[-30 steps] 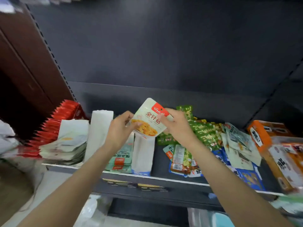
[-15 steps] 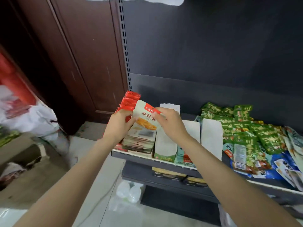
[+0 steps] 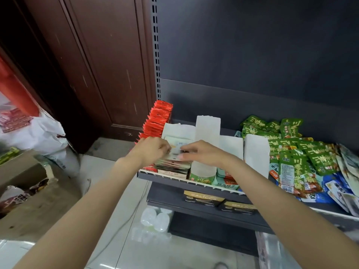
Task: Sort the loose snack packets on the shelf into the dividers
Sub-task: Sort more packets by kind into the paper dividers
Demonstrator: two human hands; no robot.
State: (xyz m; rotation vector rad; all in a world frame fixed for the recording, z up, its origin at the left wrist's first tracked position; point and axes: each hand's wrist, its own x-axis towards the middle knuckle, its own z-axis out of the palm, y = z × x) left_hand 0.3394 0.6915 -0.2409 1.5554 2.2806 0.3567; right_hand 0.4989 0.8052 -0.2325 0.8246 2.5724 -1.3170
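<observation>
A pale snack packet [image 3: 177, 146] lies flat on top of a stack of like packets [image 3: 172, 166], in the slot between a row of red packets [image 3: 158, 121] and a tall white divider [image 3: 207, 129]. My left hand [image 3: 153, 150] grips the packet's left edge with curled fingers. My right hand [image 3: 202, 154] pinches its right edge between thumb and fingers. Both hands hide much of the packet. Loose green packets [image 3: 291, 152] and blue ones [image 3: 330, 189] lie heaped on the shelf [image 3: 194, 182] to the right.
More white dividers [image 3: 256, 152] stand right of my hands, with packets in front of them. A lower shelf holds dark boxes [image 3: 204, 198]. On the floor are clear plastic cups [image 3: 155, 220], and a white sack [image 3: 38, 133] and a carton sit at the left by the brown door.
Both hands carried the packet left from above the loose heap and lowered it flat onto the stack beside the red packets. My view swung left with them.
</observation>
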